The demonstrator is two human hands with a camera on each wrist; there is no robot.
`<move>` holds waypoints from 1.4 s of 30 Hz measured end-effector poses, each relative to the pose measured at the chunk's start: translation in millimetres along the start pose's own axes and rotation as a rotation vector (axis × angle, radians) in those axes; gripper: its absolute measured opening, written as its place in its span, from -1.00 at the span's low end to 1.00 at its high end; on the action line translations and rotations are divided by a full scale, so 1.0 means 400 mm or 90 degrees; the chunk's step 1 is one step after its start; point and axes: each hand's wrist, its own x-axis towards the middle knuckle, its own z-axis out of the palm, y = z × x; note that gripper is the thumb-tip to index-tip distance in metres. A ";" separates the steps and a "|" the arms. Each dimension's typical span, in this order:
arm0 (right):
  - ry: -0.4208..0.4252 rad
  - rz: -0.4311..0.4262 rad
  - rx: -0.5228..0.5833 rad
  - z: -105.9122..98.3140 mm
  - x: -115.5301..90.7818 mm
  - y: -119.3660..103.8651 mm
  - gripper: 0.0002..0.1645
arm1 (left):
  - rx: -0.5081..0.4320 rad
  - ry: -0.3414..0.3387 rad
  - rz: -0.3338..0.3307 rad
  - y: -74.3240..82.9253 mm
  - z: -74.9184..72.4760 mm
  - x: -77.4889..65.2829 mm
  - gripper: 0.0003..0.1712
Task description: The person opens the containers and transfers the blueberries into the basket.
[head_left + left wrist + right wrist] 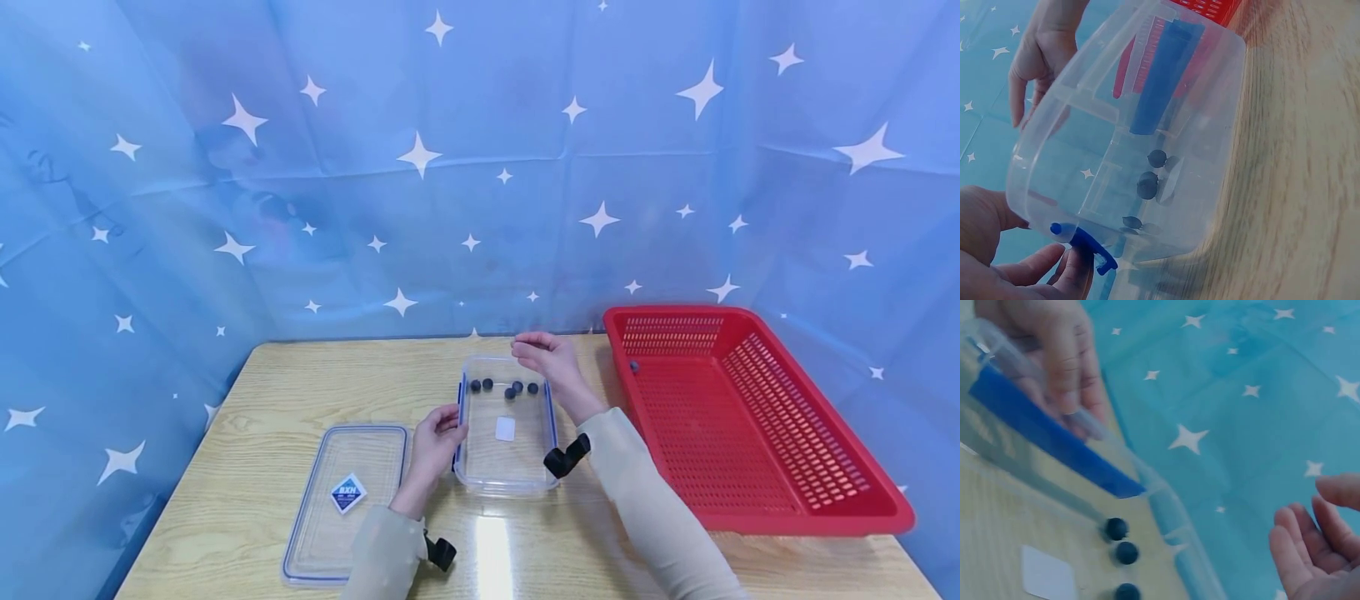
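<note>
A clear plastic food box with blue side clips stands lidless on the table. Several blueberries lie on its floor towards the far end, near a white square label. My left hand grips the box's left wall, its thumb over the rim and its fingers outside near the blue clip. Above the far right corner of the box hovers my right hand. Its fingers are loosely bent, the thumb stands apart from them, and nothing shows between them.
Left of the box lies its clear blue-edged lid with a blue and white sticker. A large red basket stands at the right, with one blueberry at its left wall. A blue starry curtain hangs behind the wooden table.
</note>
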 end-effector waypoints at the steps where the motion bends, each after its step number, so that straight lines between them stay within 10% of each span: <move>1: 0.013 0.005 -0.001 0.006 0.000 0.008 -0.60 | -0.001 0.000 -0.002 0.001 0.000 0.000 -0.58; 9: 0.051 0.035 -0.039 0.041 -0.006 0.063 -0.66 | -0.003 -0.001 0.002 0.002 -0.003 -0.001 -0.59; 19: 0.089 0.026 -0.120 0.070 -0.004 0.114 -0.67 | 0.001 -0.010 -0.011 0.092 -0.002 -0.044 -0.60; 42: 0.064 0.102 -0.272 0.065 0.008 0.128 -0.68 | -0.007 -0.007 -0.003 0.004 -0.003 -0.004 -0.58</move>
